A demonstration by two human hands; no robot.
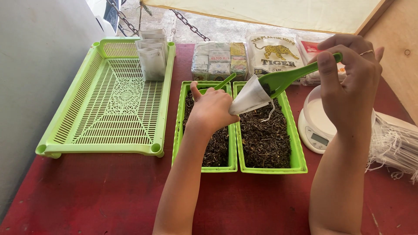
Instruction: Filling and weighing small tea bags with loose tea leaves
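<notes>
my right hand (pixel 348 82) is closed around the handle of a bright green plastic scoop (pixel 285 77), thumb and fingers pinching near its end so the bowl tips down into the mouth of a small white paper filter bag (pixel 250 98). my left hand (pixel 211 109) pinches that bag by its side, holding it slanted with the opening up toward the scoop, over the right-hand green plastic trough of dark loose tea leaves (pixel 266 135), so i judge any spill drops back into the leaves. the left trough of the same leaves (pixel 215 148) sits touching it, a second green scoop handle (pixel 225 81) sticking out. a white kitchen scale (pixel 315 128) waits just right of the troughs. filled bags (pixel 152 54) stand upright in the far corner of a large green slatted tray (pixel 109 104) on the red table (pixel 109 196).
</notes>
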